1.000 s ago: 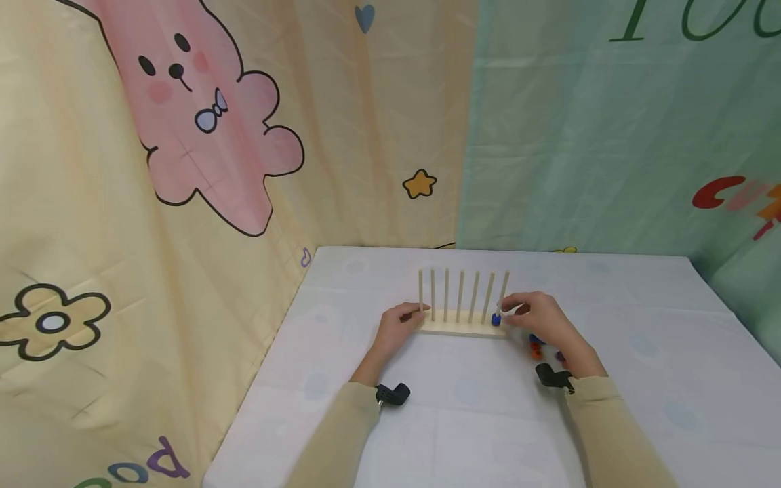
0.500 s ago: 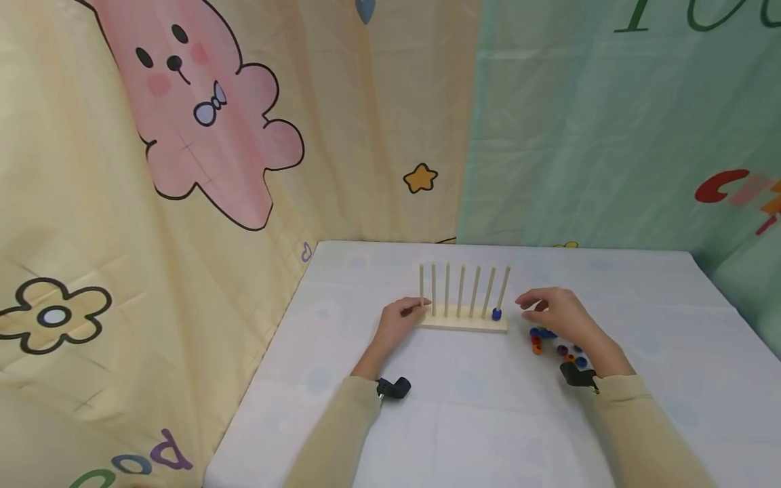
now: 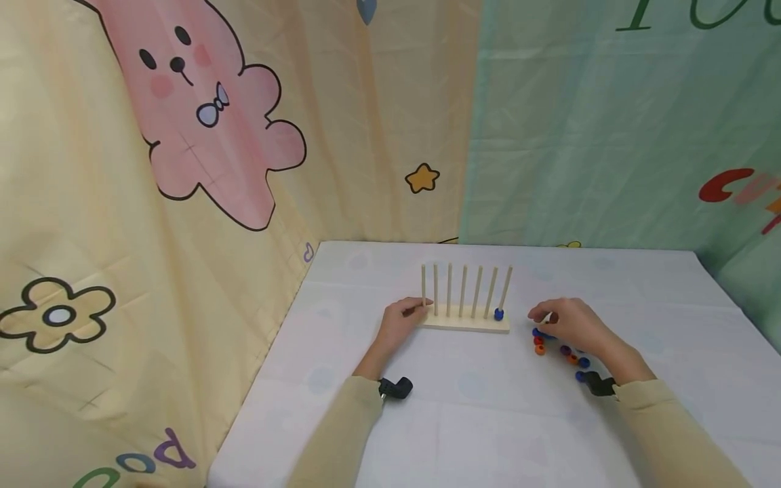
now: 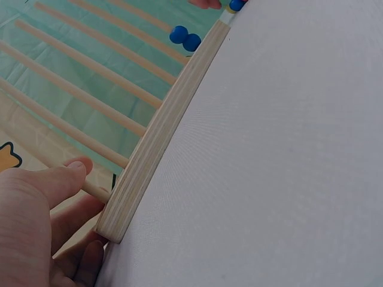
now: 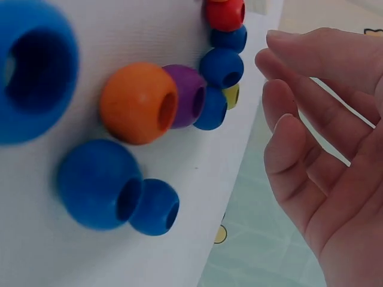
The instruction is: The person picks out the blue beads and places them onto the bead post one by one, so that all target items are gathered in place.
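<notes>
A wooden peg rack (image 3: 466, 322) with a row of upright pegs stands on the table. My left hand (image 3: 399, 324) holds its left end, thumb and fingers around the leftmost peg (image 4: 97, 192). Two blue beads (image 4: 184, 38) sit low on the rightmost peg. To the right of the rack, my right hand (image 3: 570, 325) hovers over loose round beads, its fingers loosely bent with nothing between them. The right wrist view has an orange bead (image 5: 139, 103), a purple bead (image 5: 187, 95), a red bead (image 5: 226, 14) and several blue beads (image 5: 99, 184); one yellow bead (image 5: 232, 95) is partly hidden.
A white cloth covers the table (image 3: 464, 420). Behind it hangs a printed curtain (image 3: 378, 122), cream on the left and green on the right. Each wrist carries a small black camera (image 3: 396, 388).
My right hand has moved from the rightmost peg to the right, then lower over the loose beads, and more beads show below it. The left hand stays at the rack.
</notes>
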Demonstrator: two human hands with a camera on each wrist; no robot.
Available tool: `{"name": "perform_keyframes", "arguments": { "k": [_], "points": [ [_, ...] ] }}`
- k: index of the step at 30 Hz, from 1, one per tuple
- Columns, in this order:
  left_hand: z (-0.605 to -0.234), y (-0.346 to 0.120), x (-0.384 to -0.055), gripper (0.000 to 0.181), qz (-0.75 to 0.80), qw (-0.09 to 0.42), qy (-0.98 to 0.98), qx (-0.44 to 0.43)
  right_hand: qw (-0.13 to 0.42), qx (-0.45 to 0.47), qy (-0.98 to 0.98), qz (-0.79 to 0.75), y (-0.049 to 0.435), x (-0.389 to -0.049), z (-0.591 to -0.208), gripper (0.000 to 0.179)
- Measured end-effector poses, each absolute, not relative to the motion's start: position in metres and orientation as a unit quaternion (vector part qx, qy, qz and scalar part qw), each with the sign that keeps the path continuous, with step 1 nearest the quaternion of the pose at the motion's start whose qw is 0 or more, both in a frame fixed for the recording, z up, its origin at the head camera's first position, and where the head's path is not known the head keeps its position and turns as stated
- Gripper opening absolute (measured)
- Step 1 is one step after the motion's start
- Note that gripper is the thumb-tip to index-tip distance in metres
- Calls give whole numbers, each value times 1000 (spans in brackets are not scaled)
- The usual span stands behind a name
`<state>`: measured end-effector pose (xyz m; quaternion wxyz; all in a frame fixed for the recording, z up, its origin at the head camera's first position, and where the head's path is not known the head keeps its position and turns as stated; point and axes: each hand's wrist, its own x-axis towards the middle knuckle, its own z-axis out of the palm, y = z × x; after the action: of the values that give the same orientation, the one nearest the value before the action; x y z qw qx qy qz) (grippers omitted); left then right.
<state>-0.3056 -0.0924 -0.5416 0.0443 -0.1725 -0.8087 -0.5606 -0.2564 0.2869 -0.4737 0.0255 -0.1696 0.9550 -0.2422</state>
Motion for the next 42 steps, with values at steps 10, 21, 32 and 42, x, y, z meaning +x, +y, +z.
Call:
{"name": "perform_keyframes", "arguments": {
  "k": [10, 21, 32, 42],
  "points": [
    [-543, -93, -308, 21, -556, 45, -811, -178, 27, -176, 954, -241, 290, -257, -483, 21],
    [-534, -87, -300, 22, -561, 62, -804, -188, 43, -153, 959, -236, 289, -264, -490, 19],
    [-533, -87, -296, 22, -562, 66, -803, -185, 64, -148, 959, -233, 283, -275, -493, 21],
    [-541, -94, -304, 22, -564, 48, -802, -194, 42, -157, 959, -232, 279, -276, -488, 23]
  ]
}}
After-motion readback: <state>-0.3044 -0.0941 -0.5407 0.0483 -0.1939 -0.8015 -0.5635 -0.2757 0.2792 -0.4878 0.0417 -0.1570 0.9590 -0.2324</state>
